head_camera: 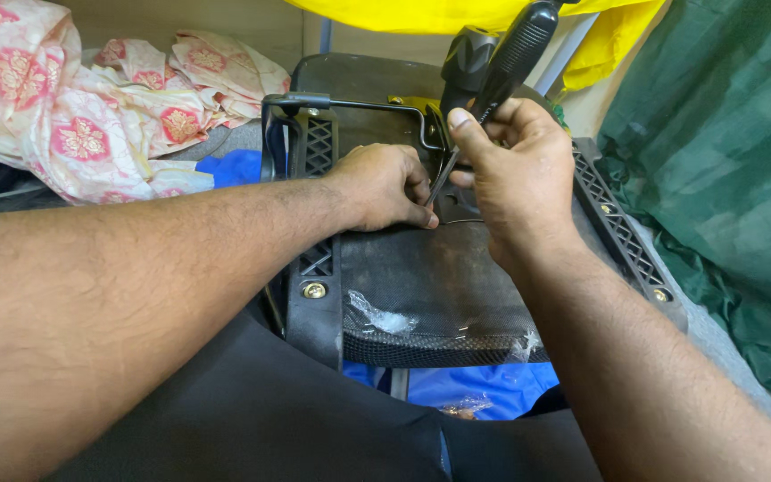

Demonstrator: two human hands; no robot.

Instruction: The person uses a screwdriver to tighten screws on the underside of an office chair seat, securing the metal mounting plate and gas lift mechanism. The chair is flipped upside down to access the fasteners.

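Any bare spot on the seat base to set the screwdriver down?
Bare black mesh between the left rail and right rail, below both hands. Crowded higher up: left hand, right hand, screwdriver and wire bracket.

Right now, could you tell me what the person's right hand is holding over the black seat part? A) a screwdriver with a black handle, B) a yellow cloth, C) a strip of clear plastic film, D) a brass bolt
A: the right hand grips a screwdriver whose black handle rises above the fingers, its metal shaft angled down toward the left hand, which presses on the black mesh seat part.
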